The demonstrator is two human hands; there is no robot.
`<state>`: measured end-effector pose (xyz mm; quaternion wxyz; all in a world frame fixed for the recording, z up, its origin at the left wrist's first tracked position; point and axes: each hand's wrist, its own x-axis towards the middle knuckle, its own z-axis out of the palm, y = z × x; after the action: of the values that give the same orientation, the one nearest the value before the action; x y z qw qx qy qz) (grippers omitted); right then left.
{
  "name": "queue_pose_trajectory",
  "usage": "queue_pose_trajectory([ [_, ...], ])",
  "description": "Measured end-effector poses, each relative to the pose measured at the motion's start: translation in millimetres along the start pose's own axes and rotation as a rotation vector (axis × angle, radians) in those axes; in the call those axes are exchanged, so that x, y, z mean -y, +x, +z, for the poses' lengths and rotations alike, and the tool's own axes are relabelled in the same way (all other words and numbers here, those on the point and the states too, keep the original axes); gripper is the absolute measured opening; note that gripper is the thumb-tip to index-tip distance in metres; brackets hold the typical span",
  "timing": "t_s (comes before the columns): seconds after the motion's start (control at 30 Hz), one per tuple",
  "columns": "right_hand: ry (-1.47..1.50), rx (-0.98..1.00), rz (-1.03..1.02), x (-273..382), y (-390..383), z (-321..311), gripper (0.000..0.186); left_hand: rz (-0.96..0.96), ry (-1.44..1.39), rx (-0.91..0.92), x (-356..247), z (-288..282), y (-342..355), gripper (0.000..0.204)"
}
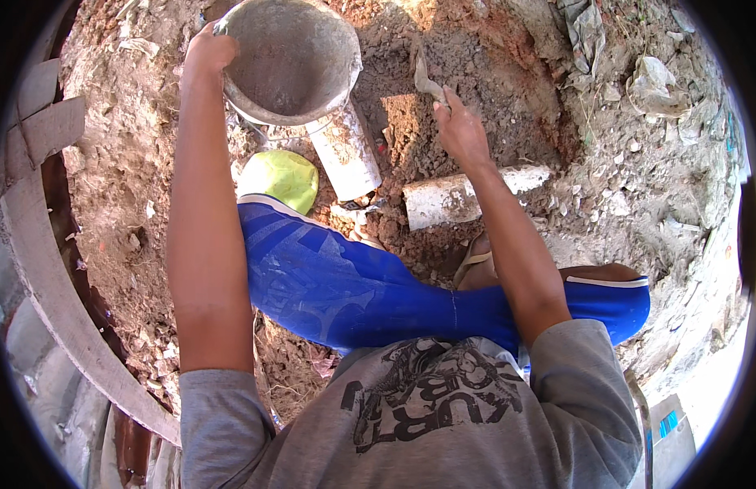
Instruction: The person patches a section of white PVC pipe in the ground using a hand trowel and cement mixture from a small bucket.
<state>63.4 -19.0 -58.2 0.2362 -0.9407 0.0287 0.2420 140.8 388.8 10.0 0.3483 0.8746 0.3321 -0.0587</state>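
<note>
My left hand (208,54) grips the rim of a grey, dirt-stained bucket (290,57), which is tilted so that its inside shows. Its fingers are wrapped over the left edge. Out to the right, my right hand (461,126) is closed round a narrow mud-coated hand tool, probably a trowel (427,81), held over the dug soil (496,73). Below the bucket lies a dirty white pipe (345,155). A second white pipe (443,201) lies crosswise, partly behind my right forearm. A yellow-green rounded object (280,181) sits by my left knee.
Loose earth and rubble surround the dug soil. A crumpled grey plastic sheet (586,37) and a pale plastic scrap (654,80) lie at the upper right. Along the left side runs a curved plank (60,285). My sandalled foot (474,259) stands near the crosswise pipe.
</note>
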Motion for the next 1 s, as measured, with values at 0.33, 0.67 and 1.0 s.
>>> queue_pose_trajectory([
  [0.33, -0.458, 0.411, -0.100, 18, 10, -2, 0.045, 0.154, 0.132, -0.040, -16, 17, -1, 0.067],
  [0.67, 1.116, -0.336, -0.112, 72, -15, -16, 0.033, 0.053, 0.073, 0.002, 4, -4, 8, 0.082],
  [1.0, 0.132, 0.198, 0.035, 41, 6, -23, 0.032, 0.006, 0.002, 0.077, 2, -1, -1, 0.085],
])
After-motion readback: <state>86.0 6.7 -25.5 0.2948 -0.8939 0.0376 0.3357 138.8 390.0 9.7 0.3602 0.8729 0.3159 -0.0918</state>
